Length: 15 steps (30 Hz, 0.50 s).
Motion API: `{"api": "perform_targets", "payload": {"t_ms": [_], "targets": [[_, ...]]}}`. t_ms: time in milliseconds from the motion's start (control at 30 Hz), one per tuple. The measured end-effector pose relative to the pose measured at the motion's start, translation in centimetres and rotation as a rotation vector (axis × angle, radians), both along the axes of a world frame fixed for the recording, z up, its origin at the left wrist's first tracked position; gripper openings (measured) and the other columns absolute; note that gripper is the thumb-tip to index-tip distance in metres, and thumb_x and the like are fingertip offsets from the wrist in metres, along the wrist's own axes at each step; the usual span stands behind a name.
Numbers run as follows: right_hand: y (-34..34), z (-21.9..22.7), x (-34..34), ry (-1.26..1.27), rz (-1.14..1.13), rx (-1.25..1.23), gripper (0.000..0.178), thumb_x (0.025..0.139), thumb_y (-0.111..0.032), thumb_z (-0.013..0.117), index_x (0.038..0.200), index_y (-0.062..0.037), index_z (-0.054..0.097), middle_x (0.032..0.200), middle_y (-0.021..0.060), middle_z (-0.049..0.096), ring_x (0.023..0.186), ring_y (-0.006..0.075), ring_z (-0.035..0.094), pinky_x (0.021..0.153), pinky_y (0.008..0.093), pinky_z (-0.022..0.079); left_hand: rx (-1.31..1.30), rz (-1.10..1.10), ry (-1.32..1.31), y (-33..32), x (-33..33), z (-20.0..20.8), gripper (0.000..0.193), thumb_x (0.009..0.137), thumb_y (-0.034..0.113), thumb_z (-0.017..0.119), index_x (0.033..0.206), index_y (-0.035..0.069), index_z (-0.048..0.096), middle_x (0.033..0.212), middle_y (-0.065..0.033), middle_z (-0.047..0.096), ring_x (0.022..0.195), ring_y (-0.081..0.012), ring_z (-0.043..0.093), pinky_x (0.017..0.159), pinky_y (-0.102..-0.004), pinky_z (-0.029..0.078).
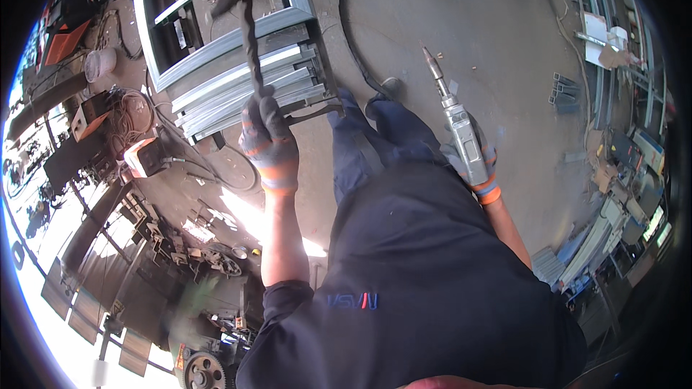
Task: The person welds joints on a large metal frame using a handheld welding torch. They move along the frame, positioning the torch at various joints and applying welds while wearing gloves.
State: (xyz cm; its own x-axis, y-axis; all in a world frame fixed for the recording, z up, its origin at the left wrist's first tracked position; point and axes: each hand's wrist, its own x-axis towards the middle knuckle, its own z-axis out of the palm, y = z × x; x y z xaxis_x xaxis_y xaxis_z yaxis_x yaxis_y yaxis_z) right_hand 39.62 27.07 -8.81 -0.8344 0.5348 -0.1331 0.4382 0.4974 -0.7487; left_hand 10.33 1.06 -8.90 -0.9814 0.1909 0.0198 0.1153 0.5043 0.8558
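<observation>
Holding a hammer (251, 47) in the left hand (272, 148) over the metal frame (205, 55), a grey power tool (465, 137) in the right hand (489, 166), well apart; seemingly past assembly, with remaining work unclear.

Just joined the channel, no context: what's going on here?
A person in work gloves stands beside a metal frame with a stack of metal bars next to it. Their left hand grips a dark hammer-like tool, its head over the frame in this view; I can't tell whether it touches. Their right hand holds a silver tool with a tapered tip, out to the side over the floor and pointing away from the body.
</observation>
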Motion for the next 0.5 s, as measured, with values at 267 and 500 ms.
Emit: {"api": "perform_targets", "payload": {"t_ms": [267,500], "targets": [[0.0,0.6,-1.1,0.035,0.037,0.049,0.077,0.081,-0.024,0.093,0.148,-0.0078,0.058,0.132,0.0136,0.072,0.098,0.0320,0.077,0.081,0.0382,0.060,-0.533,-0.095,-0.112,1.4,-3.4,-1.7,0.036,0.112,0.038,0.054,0.109,0.003,0.063,0.083,-0.0257,0.070,0.074,-0.0481,0.068,0.067,-0.0529,0.054],[0.4,1.4,-1.6,0.014,0.039,0.000,0.073,0.083,-0.023,0.092,0.147,-0.0071,0.059,0.133,0.0144,0.071,0.109,0.0324,0.075,0.087,0.0378,0.060,-0.868,-0.283,-0.128,2.1,-3.0,-1.9,0.039,0.112,0.040,0.049,0.108,0.003,0.061,0.088,-0.0254,0.074,0.081,-0.0457,0.072,0.069,-0.0545,0.056]]}}
